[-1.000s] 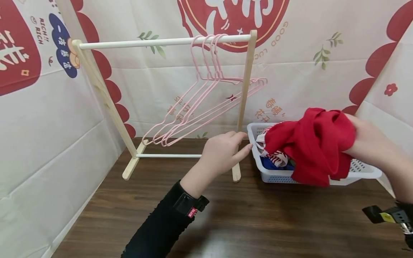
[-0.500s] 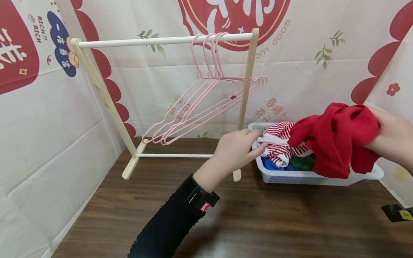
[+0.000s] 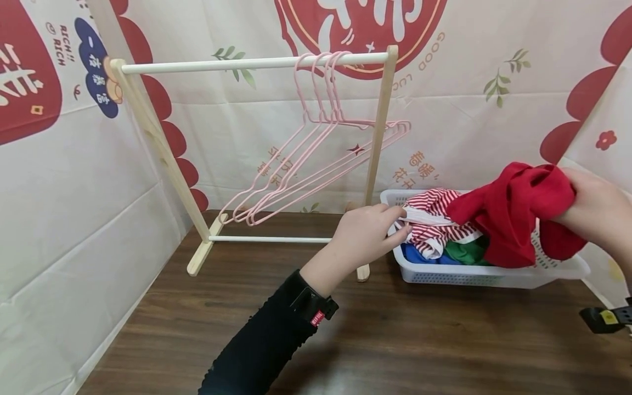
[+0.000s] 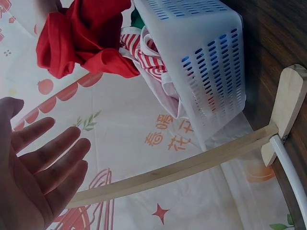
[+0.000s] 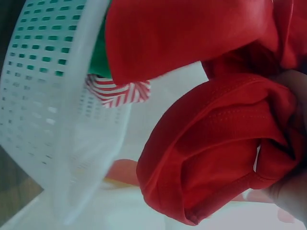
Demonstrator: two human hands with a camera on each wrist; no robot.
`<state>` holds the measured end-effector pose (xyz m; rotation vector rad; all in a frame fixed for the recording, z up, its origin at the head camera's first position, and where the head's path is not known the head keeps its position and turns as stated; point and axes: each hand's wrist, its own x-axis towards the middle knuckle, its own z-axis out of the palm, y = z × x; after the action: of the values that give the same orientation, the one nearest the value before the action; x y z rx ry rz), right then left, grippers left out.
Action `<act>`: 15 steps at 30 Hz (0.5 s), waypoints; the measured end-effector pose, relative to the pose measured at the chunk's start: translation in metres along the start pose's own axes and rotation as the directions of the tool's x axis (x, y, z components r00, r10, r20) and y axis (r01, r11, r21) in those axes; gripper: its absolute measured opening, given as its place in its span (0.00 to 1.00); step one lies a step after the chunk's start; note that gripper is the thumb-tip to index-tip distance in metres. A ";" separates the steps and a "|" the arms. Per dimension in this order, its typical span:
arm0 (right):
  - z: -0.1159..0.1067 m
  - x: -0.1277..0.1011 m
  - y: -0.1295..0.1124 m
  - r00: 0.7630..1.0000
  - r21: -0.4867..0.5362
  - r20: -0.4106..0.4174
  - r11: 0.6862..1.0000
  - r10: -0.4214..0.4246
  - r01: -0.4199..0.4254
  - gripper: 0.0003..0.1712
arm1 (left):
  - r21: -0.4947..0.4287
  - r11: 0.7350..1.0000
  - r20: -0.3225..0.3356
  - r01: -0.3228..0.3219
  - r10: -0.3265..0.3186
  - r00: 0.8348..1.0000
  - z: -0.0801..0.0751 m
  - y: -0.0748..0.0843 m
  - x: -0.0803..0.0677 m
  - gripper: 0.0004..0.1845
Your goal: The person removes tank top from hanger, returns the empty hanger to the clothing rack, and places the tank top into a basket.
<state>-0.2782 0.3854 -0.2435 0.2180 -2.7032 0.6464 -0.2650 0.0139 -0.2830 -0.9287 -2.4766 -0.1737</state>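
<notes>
My right hand (image 3: pixel 599 203) grips a bunched red garment (image 3: pixel 518 211), lifted over the right part of a white perforated plastic basket (image 3: pixel 469 277). In the right wrist view the red cloth (image 5: pixel 216 143) hides most of the fingers. Beneath it in the basket lie a red-and-white striped garment (image 3: pixel 429 236) with a white band, a green piece of cloth (image 3: pixel 466 250) and a blue one (image 3: pixel 419 255). My left hand (image 3: pixel 367 233) hovers at the basket's left end. Its fingers (image 4: pixel 55 151) are extended and hold nothing in the left wrist view.
Left of the basket stands a wooden rack with a white top rail (image 3: pixel 207 66). Several pink hangers (image 3: pixel 296 159) hang near the rail's right end. The rack's right post (image 3: pixel 380 131) rises just behind my left hand. Printed white cloth (image 3: pixel 469 120) encloses the dark wooden tabletop (image 3: pixel 419 340).
The red garment has moved right with my right hand, uncovering the striped and green cloth. My left hand has shifted right to the basket's left end.
</notes>
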 end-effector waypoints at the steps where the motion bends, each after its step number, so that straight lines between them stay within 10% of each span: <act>1: 0.002 0.000 0.003 1.000 0.002 0.003 1.000 0.007 -0.007 0.31 | 0.007 1.000 -0.004 -0.004 0.004 1.000 0.001 0.000 0.000 0.22; 15: 0.030 0.012 0.030 0.998 -0.031 0.032 0.998 0.057 -0.056 0.30 | 0.032 0.999 -0.024 -0.026 0.027 0.999 0.005 -0.003 -0.004 0.20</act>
<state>-0.3048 0.3972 -0.2765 0.1467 -2.7569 0.6228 -0.2668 0.0110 -0.2894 -0.9401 -2.4365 -0.1362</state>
